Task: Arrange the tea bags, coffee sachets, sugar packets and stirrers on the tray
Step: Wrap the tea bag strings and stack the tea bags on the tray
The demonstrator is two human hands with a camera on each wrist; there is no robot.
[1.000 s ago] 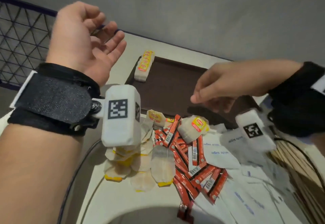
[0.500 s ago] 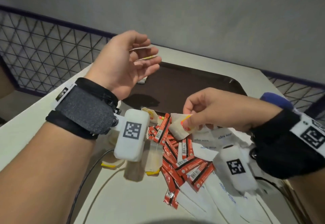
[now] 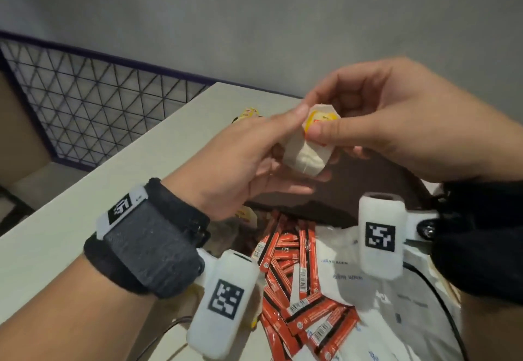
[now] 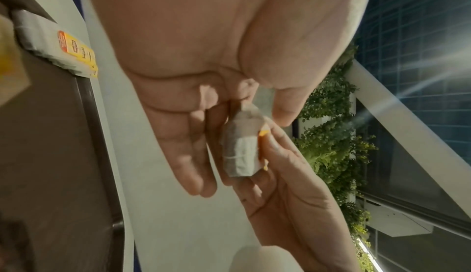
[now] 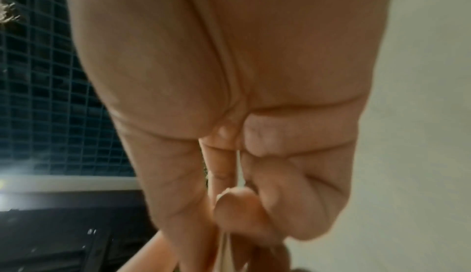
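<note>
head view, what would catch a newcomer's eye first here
Both hands meet in the air at the centre of the head view, the left hand and right hand pinching one tea bag with a yellow tag between them, above the dark brown tray. Below them, red coffee sachets lie in a loose heap on the table, with white sugar packets to their right.

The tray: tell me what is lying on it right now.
On the brown tray only a row of tea bags shows, along its far-left edge. Both hands and the tea bag they hold cover much of the rest.
</note>
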